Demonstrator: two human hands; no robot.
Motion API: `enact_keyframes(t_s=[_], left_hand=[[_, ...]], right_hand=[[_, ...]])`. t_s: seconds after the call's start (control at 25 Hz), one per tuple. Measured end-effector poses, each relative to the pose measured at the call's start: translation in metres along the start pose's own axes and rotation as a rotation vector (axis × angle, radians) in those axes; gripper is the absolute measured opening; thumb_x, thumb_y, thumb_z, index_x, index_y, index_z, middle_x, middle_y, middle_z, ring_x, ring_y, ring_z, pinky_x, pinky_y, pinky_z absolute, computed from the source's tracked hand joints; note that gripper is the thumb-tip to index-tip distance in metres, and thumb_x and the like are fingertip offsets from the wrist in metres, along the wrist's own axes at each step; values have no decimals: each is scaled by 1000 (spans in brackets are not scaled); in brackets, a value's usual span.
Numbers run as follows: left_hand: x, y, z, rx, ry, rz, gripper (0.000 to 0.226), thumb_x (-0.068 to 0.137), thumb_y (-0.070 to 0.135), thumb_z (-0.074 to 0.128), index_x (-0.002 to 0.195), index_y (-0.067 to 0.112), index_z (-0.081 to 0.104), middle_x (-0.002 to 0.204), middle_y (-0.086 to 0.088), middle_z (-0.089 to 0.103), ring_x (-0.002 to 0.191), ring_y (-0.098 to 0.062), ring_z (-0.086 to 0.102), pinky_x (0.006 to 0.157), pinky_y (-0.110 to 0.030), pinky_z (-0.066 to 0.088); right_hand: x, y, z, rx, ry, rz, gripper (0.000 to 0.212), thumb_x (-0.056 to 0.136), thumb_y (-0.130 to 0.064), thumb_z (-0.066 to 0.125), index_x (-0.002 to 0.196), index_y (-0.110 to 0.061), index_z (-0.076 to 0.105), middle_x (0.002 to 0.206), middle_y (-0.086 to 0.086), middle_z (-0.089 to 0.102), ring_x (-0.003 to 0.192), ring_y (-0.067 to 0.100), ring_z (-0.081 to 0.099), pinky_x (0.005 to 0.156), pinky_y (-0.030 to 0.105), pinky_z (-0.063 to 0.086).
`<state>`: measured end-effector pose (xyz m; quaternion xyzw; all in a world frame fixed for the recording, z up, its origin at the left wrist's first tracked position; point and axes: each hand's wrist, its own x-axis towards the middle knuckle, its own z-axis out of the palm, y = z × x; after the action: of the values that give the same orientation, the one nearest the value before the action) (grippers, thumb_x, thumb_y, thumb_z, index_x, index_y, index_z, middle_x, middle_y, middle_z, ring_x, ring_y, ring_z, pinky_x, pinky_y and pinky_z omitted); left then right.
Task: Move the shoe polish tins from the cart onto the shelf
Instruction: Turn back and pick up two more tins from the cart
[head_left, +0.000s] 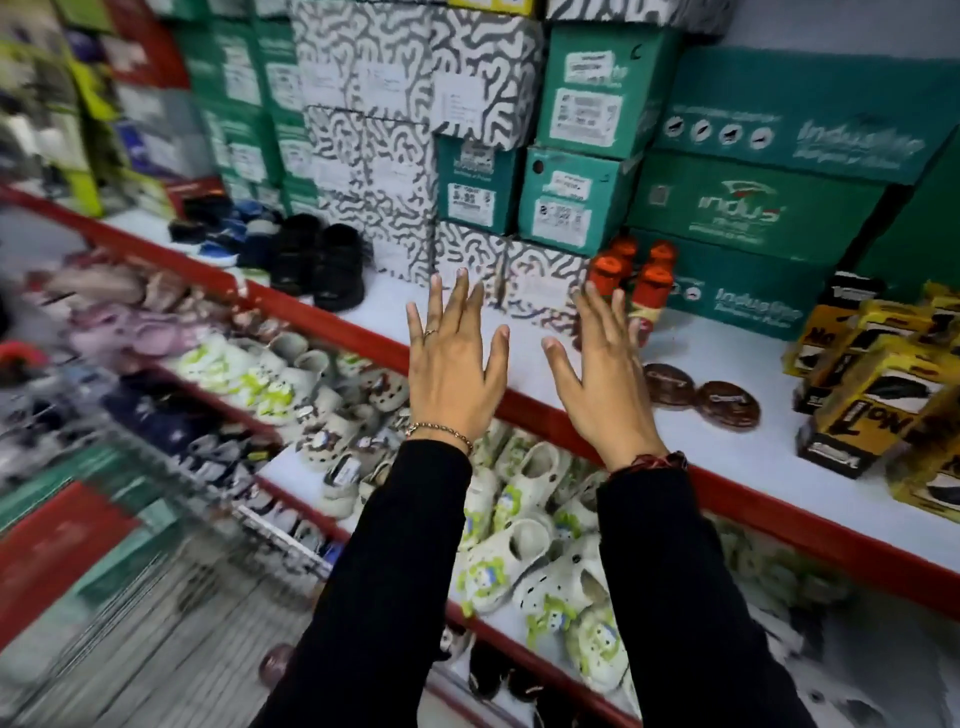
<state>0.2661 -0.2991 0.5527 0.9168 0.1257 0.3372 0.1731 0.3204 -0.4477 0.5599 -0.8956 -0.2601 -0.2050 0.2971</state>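
Hands empty, left hand and right hand both spread wide. Two polish tins on shelf at 3 o'clock. Next we likely fetch from cart, 7 o'clock.

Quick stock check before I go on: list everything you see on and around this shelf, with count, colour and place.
Polish tins: two, dark brown, flat on the white top shelf, right of the hands.
Bottles: four red caps visible, behind the right hand.
Yellow-black boxes: several, count unclear, far right of the shelf.
Teal shoeboxes: many, stacked at the back.
Black-white patterned boxes: stacked, back centre.
Black shoes: one pair, left on the shelf; blue shoes beyond, blurred.
White-green clogs: many, on the shelf below.
Wire cart: lower left, blurred; one round dark object in it.
Left hand: open, empty, ring and bracelet.
Right hand: open, empty, red wrist thread.
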Motion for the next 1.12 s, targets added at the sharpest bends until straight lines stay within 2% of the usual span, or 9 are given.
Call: enact_keyframes(t_s=[0.08, 0.28, 0.4, 0.48, 0.6, 0.72, 0.8, 0.92, 1.12], left_hand=[[-17, -31, -19, 54, 35, -86, 58, 98, 43, 30, 150, 17, 34, 163, 1, 24, 154, -20, 7, 125, -48, 3], [-64, -114, -63, 199, 49, -301, 59, 98, 43, 30, 151, 18, 32, 164, 2, 21, 154, -21, 6, 125, -48, 0], [-102, -169, -80, 255, 33, -454, 59, 98, 46, 28, 151, 20, 32, 164, 3, 21, 154, -18, 4, 125, -45, -3], [-136, -212, -88, 265, 7, -589, 59, 98, 47, 27, 151, 21, 32, 163, 3, 22, 154, -17, 5, 125, -42, -1], [-187, -270, -90, 235, -38, -795, 59, 99, 48, 30, 151, 19, 31, 161, -1, 28, 153, -19, 13, 125, -39, 9], [-228, -315, -81, 147, -86, -990, 59, 98, 45, 40, 149, 16, 35, 156, -7, 39, 147, -24, 30, 120, -37, 26], [-253, -347, -67, 85, -144, -1154, 59, 96, 44, 47, 146, 14, 39, 151, -9, 44, 139, -27, 41, 112, -37, 36], [-288, -385, -33, -35, -256, -1377, 60, 93, 42, 55, 143, 11, 43, 148, -12, 48, 134, -28, 48, 107, -35, 40], [-349, -442, 45, -99, -631, -1638, 65, 88, 40, 64, 139, 3, 44, 142, -18, 52, 132, -33, 50, 105, -37, 42]], right_hand=[[-3, -26, 24, 61, -63, -56, 64, 99, -45, 38, 154, -15, 25, 166, 1, 16, 156, 20, 1, 126, 45, 9], [-19, -96, 94, 193, -247, -188, 62, 99, -43, 40, 152, -14, 27, 166, 2, 18, 156, 21, 1, 126, 39, 0], [-39, -135, 144, 262, -394, -253, 62, 98, -41, 44, 152, -15, 28, 165, 3, 20, 155, 23, 4, 127, 43, 3], [-60, -163, 184, 295, -525, -297, 60, 97, -38, 46, 150, -14, 32, 164, 5, 23, 155, 24, 12, 126, 44, 12], [-96, -191, 240, 312, -726, -283, 58, 96, -35, 50, 147, -13, 36, 160, 7, 30, 150, 24, 24, 122, 40, 26], [-129, -203, 300, 279, -931, -261, 58, 93, -33, 56, 144, -9, 41, 154, 11, 40, 142, 27, 38, 116, 39, 36], [-149, -208, 350, 220, -1087, -218, 59, 90, -30, 61, 141, -5, 46, 149, 15, 45, 137, 30, 45, 114, 37, 39], [-177, -200, 420, 71, -1321, -187, 58, 87, -29, 65, 138, -5, 50, 144, 19, 50, 132, 34, 50, 110, 36, 41], [-236, -159, 517, -134, -1549, -32, 46, 83, -31, 71, 117, -2, 65, 122, 21, 67, 111, 33, 64, 92, 34, 53]])
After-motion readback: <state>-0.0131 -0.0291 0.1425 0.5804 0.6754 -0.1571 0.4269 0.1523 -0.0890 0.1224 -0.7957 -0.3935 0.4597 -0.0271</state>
